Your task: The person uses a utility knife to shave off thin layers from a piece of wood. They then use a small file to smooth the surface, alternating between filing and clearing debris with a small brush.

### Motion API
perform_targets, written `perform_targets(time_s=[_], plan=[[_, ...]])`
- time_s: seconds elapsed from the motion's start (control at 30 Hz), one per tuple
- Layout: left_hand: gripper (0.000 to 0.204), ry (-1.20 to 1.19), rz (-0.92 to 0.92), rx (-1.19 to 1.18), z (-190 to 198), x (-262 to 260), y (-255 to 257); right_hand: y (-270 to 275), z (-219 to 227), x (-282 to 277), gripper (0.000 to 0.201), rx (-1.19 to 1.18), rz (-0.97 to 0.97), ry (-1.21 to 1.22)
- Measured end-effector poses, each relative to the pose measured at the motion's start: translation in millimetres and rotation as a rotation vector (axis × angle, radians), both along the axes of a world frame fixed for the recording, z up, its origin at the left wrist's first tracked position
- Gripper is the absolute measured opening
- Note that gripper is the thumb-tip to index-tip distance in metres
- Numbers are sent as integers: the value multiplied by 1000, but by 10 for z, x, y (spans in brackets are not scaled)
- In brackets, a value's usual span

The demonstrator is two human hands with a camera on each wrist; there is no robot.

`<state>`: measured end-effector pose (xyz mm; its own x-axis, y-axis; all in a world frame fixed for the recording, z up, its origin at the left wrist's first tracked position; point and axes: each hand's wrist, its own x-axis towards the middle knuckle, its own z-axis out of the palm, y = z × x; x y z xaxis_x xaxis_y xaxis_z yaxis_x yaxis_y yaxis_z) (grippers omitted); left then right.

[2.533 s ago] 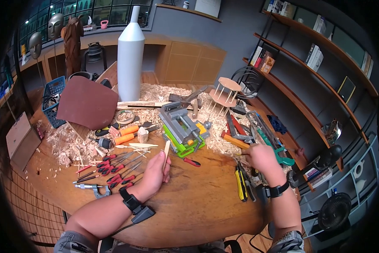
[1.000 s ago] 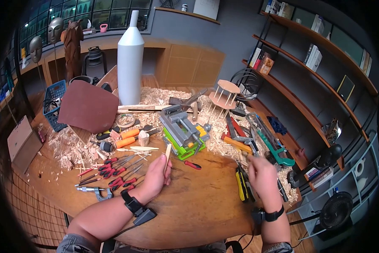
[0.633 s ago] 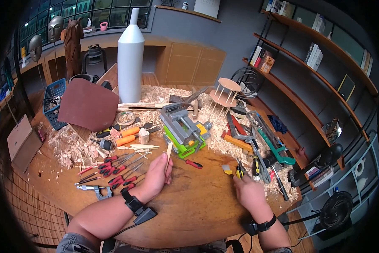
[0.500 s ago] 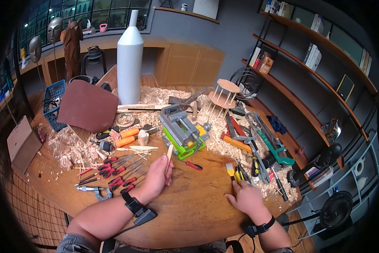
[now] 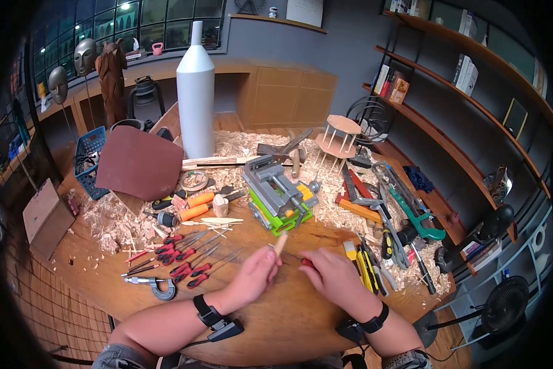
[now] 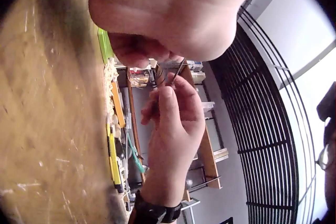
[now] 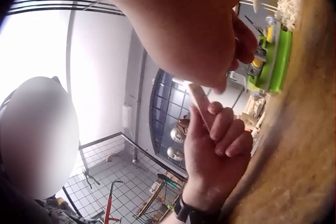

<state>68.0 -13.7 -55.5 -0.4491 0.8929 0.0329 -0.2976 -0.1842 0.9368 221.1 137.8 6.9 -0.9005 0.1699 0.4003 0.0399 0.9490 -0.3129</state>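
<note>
**Strip in My Left Hand, Red-Handled Tool in My Right**

My left hand (image 5: 256, 272) was clamped on the strip (image 5: 281, 242), its pale end sticking up past my thumb, in front of the vise (image 5: 278, 192). My right hand (image 5: 338, 280) gripped the red-handled tool (image 5: 307, 262), its thin shaft aimed at the strip; I couldn't tell whether they touched. The yellow cutter (image 5: 367, 268) lay on the table (image 5: 252, 335) just beside my right hand.
</note>
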Motion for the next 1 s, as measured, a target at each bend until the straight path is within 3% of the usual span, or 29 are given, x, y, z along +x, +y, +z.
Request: perform_targets(time_s=[0.07, 0.13, 0.23, 0.3, 0.37, 0.4, 0.47, 0.5, 0.57, 0.67, 0.87, 0.9, 0.97, 1.0], plan=[[39, 151, -32, 1, 23, 47, -19, 71, -113, -16, 21, 16, 46, 85], [35, 112, -64, -16, -33, 80, -16, 109, -155, -7, 19, 31, 59, 210], [23, 235, -24, 3, -105, 99, 0, 101, -193, 77, 20, -23, 65, 148], [18, 565, -3, -8, -52, 66, -20, 115, -266, 103, 20, -67, 62, 105], [18, 625, 11, 20, 37, 55, -15, 139, -346, 106, 19, -410, 136, 142], [18, 687, 25, 56, 66, 50, -14, 149, -378, 126, 19, -419, 136, 140], [19, 717, -1, 38, 78, 19, -11, 192, -421, 171, 18, -1183, 166, -97], [19, 747, -26, 26, 80, 8, -15, 226, -439, 184, 18, -1189, 165, -99], [21, 765, -53, 12, 95, -6, -25, 303, -464, 201, 21, -1720, 248, -219], [23, 788, -92, 17, 148, -9, -33, 361, -439, 201, 26, -1899, 287, -279], [25, 755, -83, 5, 157, -8, -34, 142, -322, 178, 23, -1488, 52, -126], [25, 738, -76, 15, 165, -5, -33, 140, -324, 183, 23, -1487, 53, -127], [25, 743, -66, 17, 139, 1, -29, 134, -335, 197, 20, -1152, 82, -56], [24, 749, -59, 19, 130, 5, -31, 130, -341, 192, 20, -1153, 82, -57]])
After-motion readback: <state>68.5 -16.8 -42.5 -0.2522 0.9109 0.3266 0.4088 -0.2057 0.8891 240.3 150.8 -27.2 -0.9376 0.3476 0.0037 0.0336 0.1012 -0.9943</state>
